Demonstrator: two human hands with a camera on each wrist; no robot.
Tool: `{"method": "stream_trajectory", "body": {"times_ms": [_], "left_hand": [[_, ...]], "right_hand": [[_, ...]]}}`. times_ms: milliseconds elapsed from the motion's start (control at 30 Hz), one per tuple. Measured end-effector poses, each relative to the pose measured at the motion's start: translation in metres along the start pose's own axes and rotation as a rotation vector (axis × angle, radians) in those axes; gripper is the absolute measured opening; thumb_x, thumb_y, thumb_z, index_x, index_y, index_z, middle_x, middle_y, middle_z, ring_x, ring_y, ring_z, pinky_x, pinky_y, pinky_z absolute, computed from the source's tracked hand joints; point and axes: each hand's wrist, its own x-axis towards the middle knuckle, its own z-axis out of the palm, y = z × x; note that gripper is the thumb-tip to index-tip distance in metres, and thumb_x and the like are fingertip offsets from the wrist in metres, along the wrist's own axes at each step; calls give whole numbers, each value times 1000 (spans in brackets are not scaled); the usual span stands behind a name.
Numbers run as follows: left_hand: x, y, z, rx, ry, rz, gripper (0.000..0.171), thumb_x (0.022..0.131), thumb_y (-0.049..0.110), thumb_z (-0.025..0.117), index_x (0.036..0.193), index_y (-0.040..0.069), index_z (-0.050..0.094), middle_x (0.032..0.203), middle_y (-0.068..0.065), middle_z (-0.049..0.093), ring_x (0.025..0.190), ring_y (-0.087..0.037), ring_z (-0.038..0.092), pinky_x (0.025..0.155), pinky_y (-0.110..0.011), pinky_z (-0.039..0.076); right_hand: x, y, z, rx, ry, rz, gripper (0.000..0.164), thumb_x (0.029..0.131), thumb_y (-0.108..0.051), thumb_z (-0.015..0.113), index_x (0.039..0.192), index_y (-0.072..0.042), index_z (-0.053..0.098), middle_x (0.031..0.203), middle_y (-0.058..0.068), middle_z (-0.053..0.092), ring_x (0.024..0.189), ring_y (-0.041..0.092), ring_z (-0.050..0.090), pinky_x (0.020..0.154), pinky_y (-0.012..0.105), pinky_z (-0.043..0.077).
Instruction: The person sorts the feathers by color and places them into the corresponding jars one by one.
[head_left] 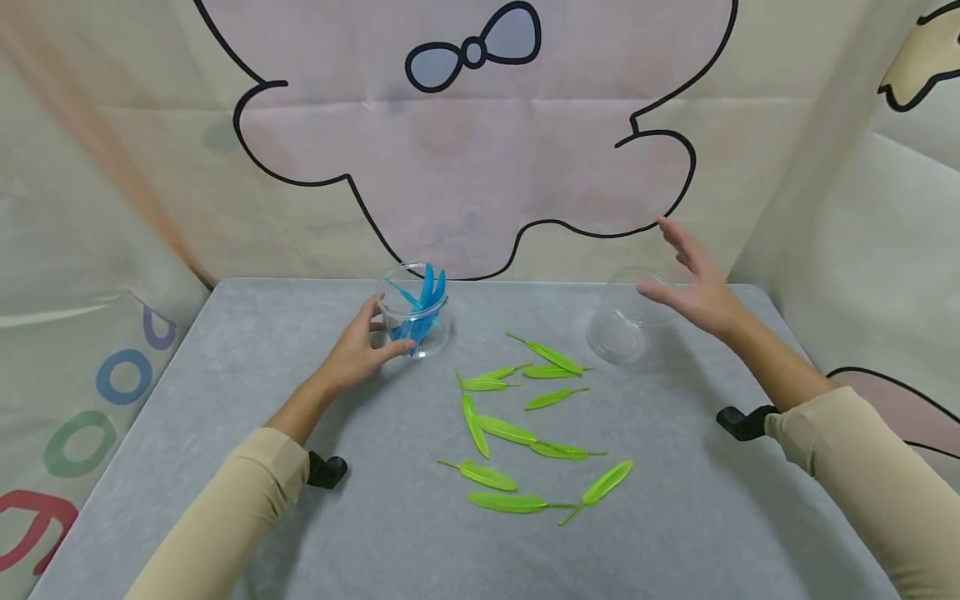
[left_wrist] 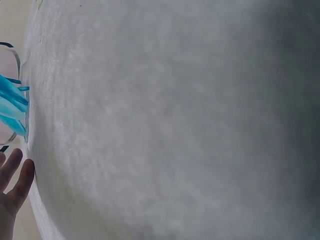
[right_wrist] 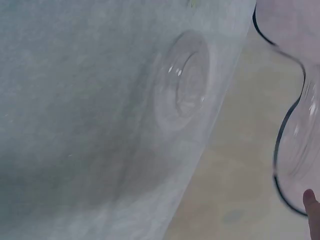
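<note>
A clear plastic cup [head_left: 439, 333] holding several blue feathers [head_left: 429, 300] stands near the table's back edge. My left hand [head_left: 360, 346] is at its left side, thumb in front of the cup and fingers spread toward its side. The left wrist view shows those fingers [left_wrist: 20, 182] extended, with the blue feathers [left_wrist: 11, 106] beyond them. A second clear cup [head_left: 618, 337] stands at the back right, with nothing seen inside. Beside its rim my right hand [head_left: 701, 292] is raised with fingers and thumb apart, holding nothing. In the right wrist view only one fingertip [right_wrist: 312, 205] shows.
Several green feathers [head_left: 506, 430] lie scattered across the middle of the grey-covered table [head_left: 375, 525], between the two cups. A printed cloth wall [head_left: 480, 167] rises behind the table's back edge, with similar panels at both sides.
</note>
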Motion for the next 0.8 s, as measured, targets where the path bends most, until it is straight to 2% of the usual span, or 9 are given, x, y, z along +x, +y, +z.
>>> {"method": "stream_trajectory", "body": {"times_ms": [133, 233, 367, 500, 600, 700, 800], "left_hand": [[-4, 1, 0, -24, 43, 26, 108, 84, 47, 78, 160, 15, 8, 160, -16, 27, 137, -37, 41, 104, -61, 40], [-8, 4, 0, -38, 124, 74, 111, 82, 44, 81, 161, 19, 7, 161, -11, 23, 137, -33, 41, 104, -59, 41], [-9, 8, 2, -22, 319, 207, 107, 78, 37, 84, 160, 21, 16, 159, -7, 27, 132, -28, 44, 98, -50, 44], [-7, 16, 5, -2, 528, 351, 96, 77, 32, 83, 155, 18, 29, 151, -7, 39, 123, -26, 49, 88, -43, 43], [-6, 26, 9, -24, 630, 448, 86, 77, 27, 83, 150, 13, 39, 144, -10, 46, 115, -27, 54, 84, -41, 44], [-8, 39, 15, -53, 676, 531, 74, 76, 21, 82, 141, 7, 48, 135, -13, 53, 104, -28, 59, 80, -39, 46], [-11, 50, 22, -66, 648, 601, 61, 77, 17, 82, 130, 2, 56, 122, -16, 59, 94, -27, 62, 74, -37, 48]], "right_hand": [[-10, 19, -10, 87, 24, 28, 89, 89, -9, 72, 160, -21, 18, 163, 10, 21, 149, 27, 21, 121, 46, 16], [-17, 31, -10, 155, 24, 50, 89, 90, -6, 70, 160, -20, 16, 163, 14, 20, 149, 31, 22, 120, 37, 19], [-24, 45, -1, 207, 12, 71, 94, 89, -3, 72, 160, -21, 13, 162, 15, 20, 149, 31, 21, 117, 25, 24], [-29, 53, 11, 276, 18, 81, 103, 83, 6, 75, 160, -19, 11, 162, 17, 21, 149, 30, 21, 117, 26, 24], [-31, 57, 17, 309, 22, 90, 108, 80, 10, 76, 160, -19, 10, 162, 16, 20, 150, 28, 20, 116, 26, 26], [-32, 59, 21, 308, 14, 100, 111, 79, 9, 77, 160, -22, 8, 163, 14, 20, 149, 26, 21, 114, 25, 29], [-32, 60, 24, 311, 13, 101, 114, 77, 10, 78, 160, -24, 7, 162, 15, 21, 148, 27, 24, 111, 23, 33]]}}
